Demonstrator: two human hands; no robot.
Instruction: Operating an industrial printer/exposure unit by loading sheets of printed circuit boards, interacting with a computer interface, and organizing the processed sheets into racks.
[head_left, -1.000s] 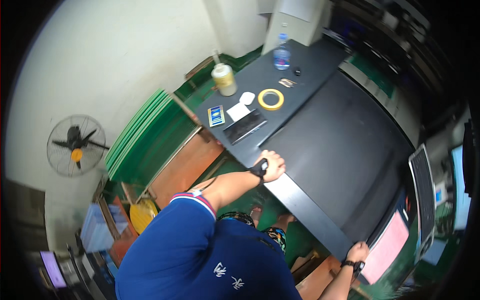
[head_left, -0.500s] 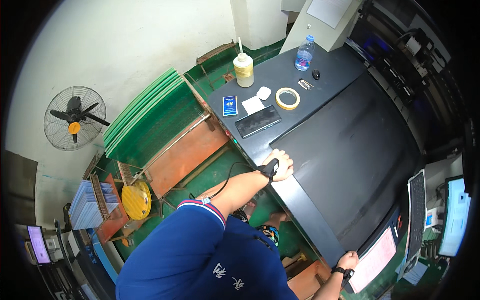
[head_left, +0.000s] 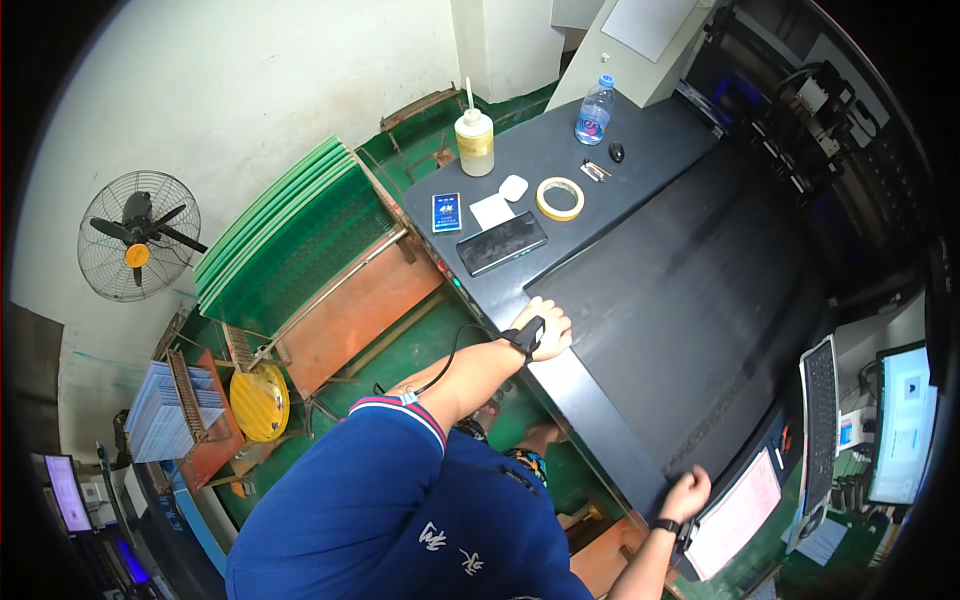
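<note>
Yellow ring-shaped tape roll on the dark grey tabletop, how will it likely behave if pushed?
Lying flat, the yellow ring-shaped tape roll would probably slide rather than roll. Its low, wide shape makes tipping unlikely. The open centre suggests it may feel light for its size.

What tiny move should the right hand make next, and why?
Perhaps the right hand should ease sideways to the pink sheet: the sheet lies just beside it, no object shows in that hand, and the left hand seems to rest on the grey front edge.
</note>
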